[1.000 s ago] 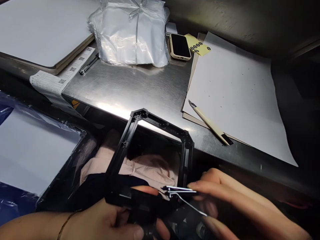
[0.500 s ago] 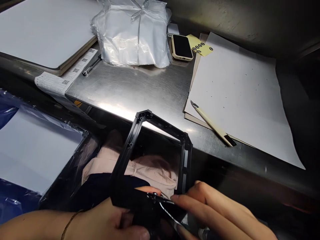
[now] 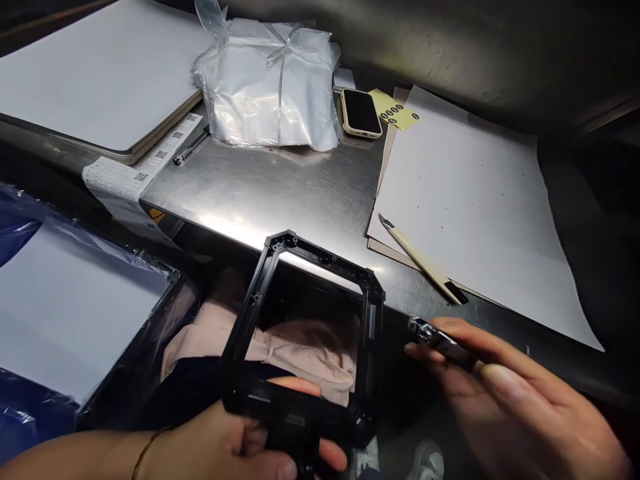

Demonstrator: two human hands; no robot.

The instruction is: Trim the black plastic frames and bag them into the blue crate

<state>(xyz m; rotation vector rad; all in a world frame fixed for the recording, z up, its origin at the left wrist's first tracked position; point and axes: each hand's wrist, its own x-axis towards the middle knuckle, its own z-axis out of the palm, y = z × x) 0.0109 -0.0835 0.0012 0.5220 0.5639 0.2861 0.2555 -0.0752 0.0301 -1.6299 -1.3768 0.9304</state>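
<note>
Left hand [image 3: 235, 443] grips black frame [image 3: 372, 327], right hand [image 3: 525, 397] metal clipper [image 3: 443, 342], knife [image 3: 421, 257] on sheet [image 3: 485, 200] beyond.

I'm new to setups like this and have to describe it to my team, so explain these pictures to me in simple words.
There is no machine here, just a person's two bare hands. Every picture comes from one camera worn on that person's head, looking forward and down. The left hand holds a black frame. The right hand pinches a small shiny metal tool, apart from the frame. On the metal table lie a tied bundle in clear plastic, a phone, a yellow sticker sheet, a pen, and a large white sheet with a pale-handled knife across its near corner.
</note>
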